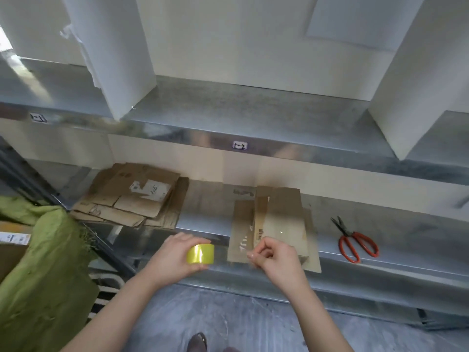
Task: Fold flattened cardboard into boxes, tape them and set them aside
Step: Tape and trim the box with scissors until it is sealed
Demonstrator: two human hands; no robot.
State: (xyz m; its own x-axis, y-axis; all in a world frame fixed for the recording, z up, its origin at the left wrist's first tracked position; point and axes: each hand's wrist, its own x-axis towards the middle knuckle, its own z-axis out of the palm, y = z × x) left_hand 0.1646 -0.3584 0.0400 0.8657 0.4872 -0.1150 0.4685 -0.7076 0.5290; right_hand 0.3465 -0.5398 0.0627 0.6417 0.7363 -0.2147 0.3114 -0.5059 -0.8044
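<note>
Taping stage here. My left hand (175,255) is wrapped around the roll of tape (200,254), thumb on the near side and fingers over the top, so the roll can spin while I pull. My right hand (275,255) is off to the side of it, thumb and forefinger pinched on the strip of tape (231,253). The strip is see-through and barely shows up, so the pinch is the main giveaway. My hands are apart, with a short stretch between them, hovering just in front of the shelf (406,224) edge.

The cardboard piece (276,219) I'm working on lies right behind my right hand, hanging a bit over the front lip of the shelf. I can't tell how far it's folded; it looks fairly flat, with flaps showing. Keeping it that close means I can lay the tape straight down on the seam once I've got enough length.

The stack of flat cardboard (132,196) is parked at the back left, out of the way but within reach. The scissors (355,240) sit on the right, handles toward me, well clear of the box, I'd guess ready for my right hand to cut the tape. There's a green cloth (43,250) heaped on the far left.
</note>
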